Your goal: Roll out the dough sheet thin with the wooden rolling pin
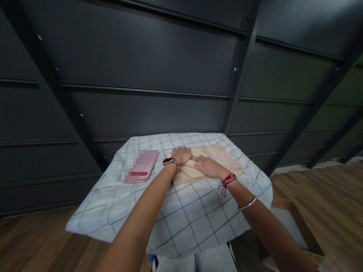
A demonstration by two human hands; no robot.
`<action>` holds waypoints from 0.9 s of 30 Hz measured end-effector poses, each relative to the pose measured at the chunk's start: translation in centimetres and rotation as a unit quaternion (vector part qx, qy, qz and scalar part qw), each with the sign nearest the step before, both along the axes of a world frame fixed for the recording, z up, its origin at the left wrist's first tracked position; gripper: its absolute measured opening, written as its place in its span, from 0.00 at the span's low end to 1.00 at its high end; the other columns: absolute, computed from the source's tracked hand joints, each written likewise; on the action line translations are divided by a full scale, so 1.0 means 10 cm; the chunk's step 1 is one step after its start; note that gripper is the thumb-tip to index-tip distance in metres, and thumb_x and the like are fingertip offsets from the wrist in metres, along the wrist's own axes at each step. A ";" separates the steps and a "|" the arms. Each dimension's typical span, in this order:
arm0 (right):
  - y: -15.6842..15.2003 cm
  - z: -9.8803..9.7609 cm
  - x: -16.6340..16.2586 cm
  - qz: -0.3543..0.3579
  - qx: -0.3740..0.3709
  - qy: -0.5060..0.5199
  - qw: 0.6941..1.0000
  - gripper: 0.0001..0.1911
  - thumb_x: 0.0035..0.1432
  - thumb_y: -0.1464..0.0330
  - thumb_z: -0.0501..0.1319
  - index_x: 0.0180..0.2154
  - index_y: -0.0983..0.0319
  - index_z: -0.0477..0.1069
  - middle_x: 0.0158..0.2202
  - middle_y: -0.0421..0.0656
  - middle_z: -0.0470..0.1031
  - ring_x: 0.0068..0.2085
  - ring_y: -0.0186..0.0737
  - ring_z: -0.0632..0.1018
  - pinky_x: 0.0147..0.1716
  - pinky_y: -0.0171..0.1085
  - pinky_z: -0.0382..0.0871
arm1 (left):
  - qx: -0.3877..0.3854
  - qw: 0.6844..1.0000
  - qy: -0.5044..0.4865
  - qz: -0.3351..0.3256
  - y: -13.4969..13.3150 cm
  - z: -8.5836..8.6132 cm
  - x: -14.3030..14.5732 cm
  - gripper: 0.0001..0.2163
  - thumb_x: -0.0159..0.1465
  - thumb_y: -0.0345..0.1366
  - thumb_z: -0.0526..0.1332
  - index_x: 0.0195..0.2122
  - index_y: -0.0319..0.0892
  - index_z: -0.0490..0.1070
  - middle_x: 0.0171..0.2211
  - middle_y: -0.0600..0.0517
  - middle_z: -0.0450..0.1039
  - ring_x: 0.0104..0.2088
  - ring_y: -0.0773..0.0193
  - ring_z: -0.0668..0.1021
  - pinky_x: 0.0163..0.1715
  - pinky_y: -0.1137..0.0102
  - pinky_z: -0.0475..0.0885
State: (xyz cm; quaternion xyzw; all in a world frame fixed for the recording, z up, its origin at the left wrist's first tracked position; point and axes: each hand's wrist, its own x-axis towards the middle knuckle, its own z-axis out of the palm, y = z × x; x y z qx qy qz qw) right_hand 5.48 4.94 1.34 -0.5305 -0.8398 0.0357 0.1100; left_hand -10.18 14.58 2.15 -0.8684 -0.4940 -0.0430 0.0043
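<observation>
A peach-coloured cloth (225,158) lies spread on the table, and a cream folded or bunched piece of fabric (190,170) rests on its left part. Whether the two are one cloth, I cannot tell. My left hand (181,154) presses palm down on the upper left of the fabric, its fingers pointing right. Beside it, my right hand (209,166) lies flat on the cloth near the middle, with fingers reaching left and the thumb apart. Both hands are open; what is under the palms is hidden.
A white tablecloth with dark grid lines (193,211) covers the table. On its left lies a flat pink item (147,162), partly blurred out. Dark metal panels (147,113) stand behind the table. An open cardboard box (309,236) sits on the wooden floor at the right.
</observation>
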 end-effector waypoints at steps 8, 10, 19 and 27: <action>-0.27 0.02 -0.20 -0.030 0.051 -0.042 0.997 0.26 0.67 0.61 0.47 0.58 0.72 0.63 0.57 0.58 0.68 0.61 0.48 0.64 0.61 0.50 0.52 | 0.035 0.999 0.015 -0.026 -0.20 0.02 -0.11 0.18 0.67 0.35 0.46 0.53 0.45 0.68 0.56 0.46 0.68 0.55 0.54 0.70 0.51 0.57 0.64; -0.37 0.00 -0.27 -0.039 0.078 -0.053 0.995 0.27 0.66 0.61 0.49 0.58 0.74 0.62 0.56 0.59 0.68 0.60 0.49 0.66 0.60 0.49 0.52 | 0.039 0.999 0.015 -0.024 -0.25 0.00 -0.17 0.18 0.68 0.35 0.45 0.53 0.46 0.68 0.57 0.47 0.67 0.55 0.55 0.70 0.51 0.56 0.63; -0.71 -0.13 -0.61 -0.051 0.163 -0.044 0.984 0.31 0.61 0.62 0.55 0.60 0.76 0.60 0.58 0.61 0.65 0.59 0.52 0.66 0.61 0.46 0.54 | 0.044 0.999 0.003 -0.007 -0.47 -0.13 -0.45 0.21 0.69 0.36 0.42 0.59 0.48 0.64 0.60 0.51 0.64 0.60 0.57 0.65 0.55 0.60 0.61; -0.67 -0.08 -0.55 -0.043 0.126 -0.008 0.991 0.30 0.62 0.61 0.53 0.59 0.75 0.62 0.59 0.59 0.65 0.59 0.50 0.67 0.58 0.43 0.59 | 0.048 0.999 0.020 -0.004 -0.48 -0.09 -0.43 0.21 0.69 0.36 0.42 0.57 0.45 0.67 0.59 0.49 0.66 0.57 0.56 0.68 0.53 0.62 0.64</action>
